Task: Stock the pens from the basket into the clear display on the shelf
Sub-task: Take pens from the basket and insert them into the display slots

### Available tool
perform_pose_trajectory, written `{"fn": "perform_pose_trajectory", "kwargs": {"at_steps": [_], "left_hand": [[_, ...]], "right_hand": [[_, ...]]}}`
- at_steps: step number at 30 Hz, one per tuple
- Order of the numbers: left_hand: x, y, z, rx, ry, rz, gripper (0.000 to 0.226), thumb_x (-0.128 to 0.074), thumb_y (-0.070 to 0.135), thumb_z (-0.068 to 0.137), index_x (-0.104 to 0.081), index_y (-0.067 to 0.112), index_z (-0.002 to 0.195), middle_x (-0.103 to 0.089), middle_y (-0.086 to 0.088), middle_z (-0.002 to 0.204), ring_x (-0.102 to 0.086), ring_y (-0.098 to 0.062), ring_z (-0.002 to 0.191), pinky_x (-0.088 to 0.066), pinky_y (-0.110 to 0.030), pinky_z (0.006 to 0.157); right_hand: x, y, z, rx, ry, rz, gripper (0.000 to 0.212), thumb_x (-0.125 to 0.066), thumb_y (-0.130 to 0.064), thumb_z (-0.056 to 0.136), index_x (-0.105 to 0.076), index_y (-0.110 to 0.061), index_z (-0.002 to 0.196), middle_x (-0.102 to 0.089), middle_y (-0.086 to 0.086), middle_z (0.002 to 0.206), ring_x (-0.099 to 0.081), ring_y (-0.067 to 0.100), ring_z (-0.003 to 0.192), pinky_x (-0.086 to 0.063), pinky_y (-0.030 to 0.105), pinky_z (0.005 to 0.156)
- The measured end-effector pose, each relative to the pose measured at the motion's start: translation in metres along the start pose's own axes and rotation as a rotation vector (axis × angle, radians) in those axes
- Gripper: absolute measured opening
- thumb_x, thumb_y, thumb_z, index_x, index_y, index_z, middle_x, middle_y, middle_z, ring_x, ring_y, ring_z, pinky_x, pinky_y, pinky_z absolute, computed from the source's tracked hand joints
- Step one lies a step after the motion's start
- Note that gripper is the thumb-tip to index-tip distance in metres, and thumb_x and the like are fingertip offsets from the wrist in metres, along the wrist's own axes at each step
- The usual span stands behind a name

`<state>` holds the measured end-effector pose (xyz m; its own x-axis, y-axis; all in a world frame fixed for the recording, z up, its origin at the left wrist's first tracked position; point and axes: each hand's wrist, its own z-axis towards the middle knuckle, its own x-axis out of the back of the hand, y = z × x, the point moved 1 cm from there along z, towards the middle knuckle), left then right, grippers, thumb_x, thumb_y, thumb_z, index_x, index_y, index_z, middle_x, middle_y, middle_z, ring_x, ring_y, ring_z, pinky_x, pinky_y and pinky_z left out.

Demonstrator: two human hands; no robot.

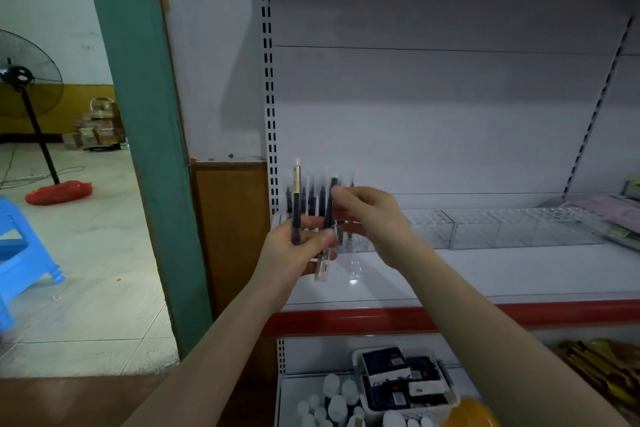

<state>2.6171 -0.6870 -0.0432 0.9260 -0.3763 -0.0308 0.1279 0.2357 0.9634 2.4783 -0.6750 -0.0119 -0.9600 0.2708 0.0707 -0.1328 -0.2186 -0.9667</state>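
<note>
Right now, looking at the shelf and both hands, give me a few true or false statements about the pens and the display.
1. The left hand grips two dark pens. True.
2. The right hand hangs idle at the side. False: its grip pinches the top of one pen held by the left hand.
3. The clear plastic display on the white shelf holds pens only at its left end. True.
4. A blue plastic stool stands on the shelf. False: it stands on the floor.
</note>
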Motion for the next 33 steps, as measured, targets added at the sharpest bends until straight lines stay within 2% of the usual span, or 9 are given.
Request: {"fn": "perform_pose_trajectory", "kwargs": {"at_steps": [3, 8, 13, 16, 19, 25, 28, 30, 33], "left_hand": [[-0.005, 0.003, -0.006, 0.022, -0.045, -0.021, 0.017, -0.062, 0.014, 0.086, -0.059, 0.016, 0.103, -0.071, 0.001, 0.079, -0.070, -0.013, 0.070, -0.053, -0.022, 0.058], [-0.009, 0.010, -0.015, 0.031, -0.086, -0.044, 0.024, -0.063, 0.011, 0.085, -0.057, 0.015, 0.107, -0.069, -0.004, 0.082, -0.069, -0.011, 0.069, -0.052, -0.020, 0.055], [-0.014, 0.018, -0.015, 0.055, -0.059, -0.134, 0.015, -0.062, 0.009, 0.086, -0.059, 0.016, 0.099, -0.068, -0.005, 0.079, -0.068, -0.010, 0.065, -0.052, -0.019, 0.053], [-0.016, 0.021, -0.016, 0.079, -0.067, -0.154, 0.014, -0.061, 0.010, 0.086, -0.060, 0.016, 0.099, -0.068, -0.004, 0.076, -0.068, -0.009, 0.064, -0.051, -0.018, 0.051], [-0.019, 0.023, -0.019, 0.085, -0.067, -0.138, 0.011, -0.060, 0.017, 0.088, -0.059, 0.017, 0.099, -0.067, -0.002, 0.071, -0.064, -0.010, 0.057, -0.047, -0.018, 0.045], [-0.006, 0.017, -0.010, 0.090, 0.005, -0.112, 0.037, -0.032, 0.045, 0.097, -0.049, 0.016, 0.111, -0.052, -0.001, 0.062, -0.032, -0.008, 0.036, -0.021, -0.018, 0.036], [-0.001, 0.011, -0.007, 0.046, 0.050, 0.017, 0.026, -0.033, 0.031, 0.101, -0.052, 0.013, 0.107, -0.052, -0.002, 0.063, -0.037, -0.009, 0.044, -0.029, -0.021, 0.041], [0.000, 0.007, -0.006, 0.020, 0.078, 0.070, 0.020, -0.039, 0.025, 0.100, -0.056, 0.014, 0.101, -0.055, -0.002, 0.068, -0.047, -0.010, 0.055, -0.039, -0.023, 0.051], [0.002, 0.003, -0.005, 0.000, 0.113, 0.047, 0.009, -0.048, 0.016, 0.096, -0.057, 0.018, 0.096, -0.064, -0.001, 0.079, -0.062, -0.012, 0.072, -0.048, -0.025, 0.067]], "right_hand": [[0.000, -0.004, 0.000, -0.012, 0.046, 0.122, 0.015, -0.065, -0.009, 0.085, -0.064, -0.001, 0.097, -0.066, 0.013, 0.084, -0.061, 0.024, 0.078, -0.054, 0.034, 0.077], [0.016, -0.007, 0.001, 0.038, 0.155, 0.135, 0.005, -0.062, -0.011, 0.088, -0.065, -0.009, 0.084, -0.067, 0.007, 0.076, -0.062, 0.017, 0.070, -0.055, 0.022, 0.066], [0.029, 0.010, -0.005, 0.358, 0.299, -0.280, 0.025, -0.056, -0.004, 0.090, -0.061, -0.011, 0.114, -0.062, 0.000, 0.094, -0.059, 0.002, 0.080, -0.051, 0.015, 0.075], [0.030, 0.020, -0.009, 0.703, 0.234, -0.605, 0.028, -0.063, -0.005, 0.084, -0.067, -0.010, 0.110, -0.054, 0.003, 0.110, -0.052, 0.004, 0.091, -0.042, 0.003, 0.080], [0.032, 0.024, -0.009, 0.818, 0.219, -0.743, 0.022, -0.063, -0.012, 0.079, -0.072, -0.007, 0.098, -0.057, 0.008, 0.106, -0.048, 0.007, 0.096, -0.040, 0.004, 0.076], [0.041, 0.020, -0.005, 0.578, 0.226, -0.617, 0.015, -0.063, -0.009, 0.087, -0.069, -0.004, 0.100, -0.064, 0.007, 0.094, -0.055, 0.006, 0.079, -0.043, 0.006, 0.068], [0.046, 0.015, 0.004, 0.375, 0.304, -0.501, 0.021, -0.059, -0.009, 0.090, -0.060, -0.005, 0.110, -0.063, 0.003, 0.085, -0.057, 0.011, 0.073, -0.041, 0.002, 0.059], [0.049, 0.010, 0.012, 0.302, 0.329, -0.453, 0.024, -0.058, -0.009, 0.089, -0.054, -0.008, 0.113, -0.066, 0.007, 0.086, -0.054, 0.007, 0.066, -0.040, 0.008, 0.055], [0.048, 0.008, 0.022, 0.230, 0.319, -0.433, 0.021, -0.057, -0.011, 0.089, -0.054, -0.009, 0.109, -0.069, 0.013, 0.091, -0.061, 0.020, 0.076, -0.048, 0.026, 0.067]]}}
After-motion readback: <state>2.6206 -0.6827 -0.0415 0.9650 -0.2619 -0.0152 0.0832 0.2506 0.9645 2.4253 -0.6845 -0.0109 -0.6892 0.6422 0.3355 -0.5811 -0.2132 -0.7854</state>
